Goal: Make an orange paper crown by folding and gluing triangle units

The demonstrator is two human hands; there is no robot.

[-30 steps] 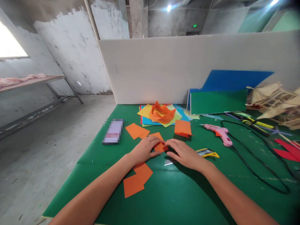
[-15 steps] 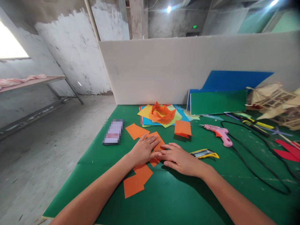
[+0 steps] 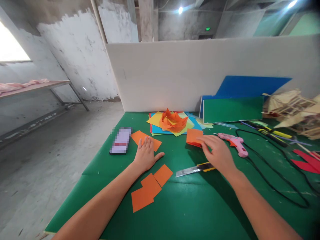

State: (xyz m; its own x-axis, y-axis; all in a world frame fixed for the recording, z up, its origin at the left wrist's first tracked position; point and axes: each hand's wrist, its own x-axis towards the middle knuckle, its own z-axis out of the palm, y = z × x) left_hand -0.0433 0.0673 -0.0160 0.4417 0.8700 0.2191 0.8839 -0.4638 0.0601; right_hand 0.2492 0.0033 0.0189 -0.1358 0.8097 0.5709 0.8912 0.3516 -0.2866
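Note:
My left hand (image 3: 145, 156) lies with its fingers apart over orange paper pieces (image 3: 155, 144) beside the phone. Its fingertips press on them, and the thumb points right across the table. A small stack of orange paper squares (image 3: 193, 136) lies further right. My right hand (image 3: 217, 151) has its fingers on the right edge of this stack, pinching it. Under that hand sits a yellow utility knife (image 3: 190, 171), blade pointing left, its rear end hidden. Closer to me, several orange squares (image 3: 150, 187) overlap in a slanting row.
An orange folded paper flower (image 3: 172, 121) rests on coloured sheets (image 3: 152, 118) at the back. A pink glue gun (image 3: 235, 142) with a black cord lies to the right. The phone (image 3: 121, 140) is at the left edge. Green and blue boards (image 3: 232, 109) lean against a white panel.
My left hand has slid up and left, along with orange paper from the middle. My right hand has moved right and up to the stack. The utility knife's blade now points left.

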